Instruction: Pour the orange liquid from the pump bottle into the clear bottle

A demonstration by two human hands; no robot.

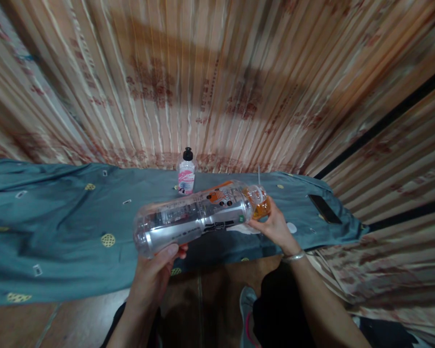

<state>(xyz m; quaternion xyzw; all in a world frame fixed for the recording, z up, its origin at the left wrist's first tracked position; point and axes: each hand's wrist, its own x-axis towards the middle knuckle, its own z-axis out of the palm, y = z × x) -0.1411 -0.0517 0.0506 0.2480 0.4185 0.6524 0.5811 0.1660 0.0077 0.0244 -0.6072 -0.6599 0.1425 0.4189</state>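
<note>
A large clear plastic bottle [197, 215] with a silver and orange label is held nearly level above the cloth-covered surface. My left hand [157, 270] grips its base end from below, with the thumb along the near side. At the neck end my right hand [273, 224] has its fingers closed around the bottle's neck area, where a container with amber contents [263, 209] also shows; which of the two the fingers press on is partly hidden. Behind the large bottle stands a small clear bottle [186, 178] with a black cap and a pink-and-white label.
A dark phone [325, 209] lies on the green patterned cloth [76, 217] at the right. A white round piece [292, 227] and a white crumpled item [243, 229] are near my right hand. A patterned curtain [203, 87] hangs behind.
</note>
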